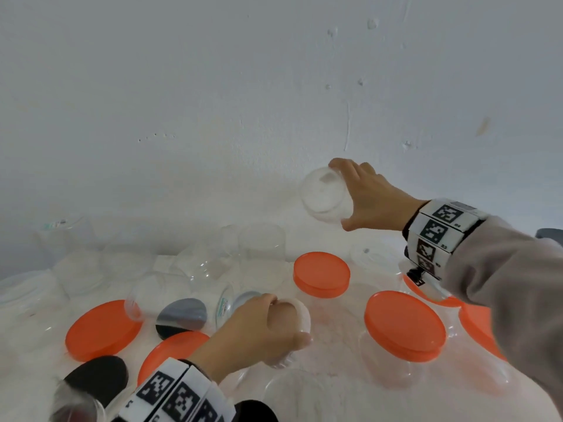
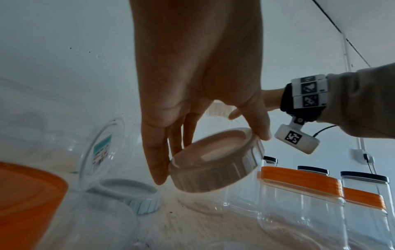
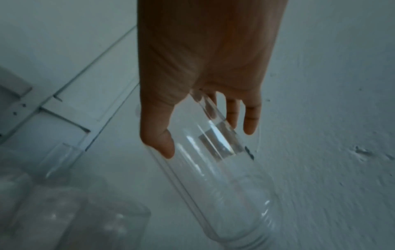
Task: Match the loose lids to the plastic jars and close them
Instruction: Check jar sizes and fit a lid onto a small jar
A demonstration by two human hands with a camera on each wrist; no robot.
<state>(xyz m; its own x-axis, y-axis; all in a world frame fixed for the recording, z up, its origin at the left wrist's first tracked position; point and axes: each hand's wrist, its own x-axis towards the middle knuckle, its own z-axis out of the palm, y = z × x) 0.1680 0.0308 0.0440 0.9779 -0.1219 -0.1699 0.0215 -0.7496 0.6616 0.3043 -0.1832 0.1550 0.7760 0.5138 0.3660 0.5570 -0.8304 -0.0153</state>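
Head view: right hand (image 1: 370,197) raised above the table (image 1: 332,345), fingers and thumb wrapped round a clear jar (image 1: 326,194) held tilted, off the surface; left hand (image 1: 262,325) low, gripping a white lid (image 1: 297,315); orange-lidded jars (image 1: 403,325) stand right of that lid, loose orange lids (image 1: 102,328) and dark lids (image 1: 181,315) left of it.
Left wrist view: fingers (image 2: 156,162) and thumb pinch the ribbed white lid (image 2: 215,169), tilted; a second white lid (image 2: 132,192) lies left of it, under a toppled clear jar (image 2: 100,152).
Right wrist view: thumb (image 3: 159,135) and fingers clasp the clear jar (image 3: 218,169); more clear containers (image 3: 70,219) left of it, blurred.
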